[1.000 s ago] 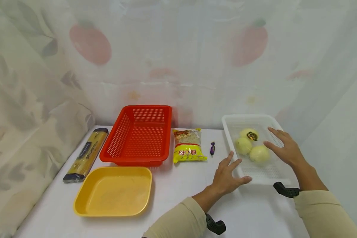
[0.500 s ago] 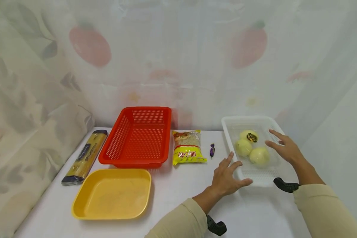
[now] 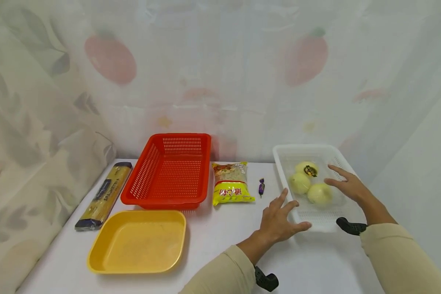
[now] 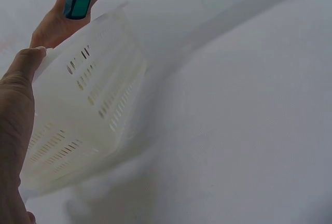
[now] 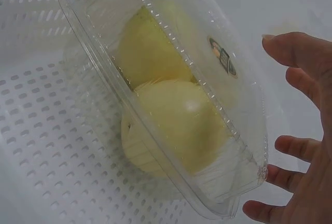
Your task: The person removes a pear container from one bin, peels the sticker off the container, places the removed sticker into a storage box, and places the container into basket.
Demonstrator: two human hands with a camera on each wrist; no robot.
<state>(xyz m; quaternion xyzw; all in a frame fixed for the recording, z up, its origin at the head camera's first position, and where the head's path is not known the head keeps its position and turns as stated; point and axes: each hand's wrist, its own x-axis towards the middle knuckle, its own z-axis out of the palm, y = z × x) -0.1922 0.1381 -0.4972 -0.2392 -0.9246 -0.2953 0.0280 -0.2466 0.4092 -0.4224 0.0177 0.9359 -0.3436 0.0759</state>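
Observation:
A white perforated plastic basket [image 3: 305, 148] stands at the right of the table. Inside it lies a clear plastic clamshell box [image 5: 96, 60] of pale yellow round fruits [image 3: 319, 194], with a dark label [image 5: 223, 58] on its lid. My left hand [image 3: 279, 220] is at the basket's near left corner, fingers spread along the side and thumb at the front rim. Over the basket's right side, my right hand [image 3: 349, 188] has its fingers spread beside the box. In the right wrist view its lower fingertips [image 5: 280, 175] are right at the box's edge.
Left of the basket lie a small purple wrapped candy [image 3: 261, 188] and a yellow bag of pasta [image 3: 231, 185]. Farther left are a red perforated basket [image 3: 161, 203], a yellow tray [image 3: 136, 271] and a spaghetti pack [image 3: 104, 196]. A curtain [image 3: 220, 73] hangs behind.
My right hand has shifted slightly left and lower, closer to the fruit box. The left hand stays at the basket corner. The head view has tilted a little.

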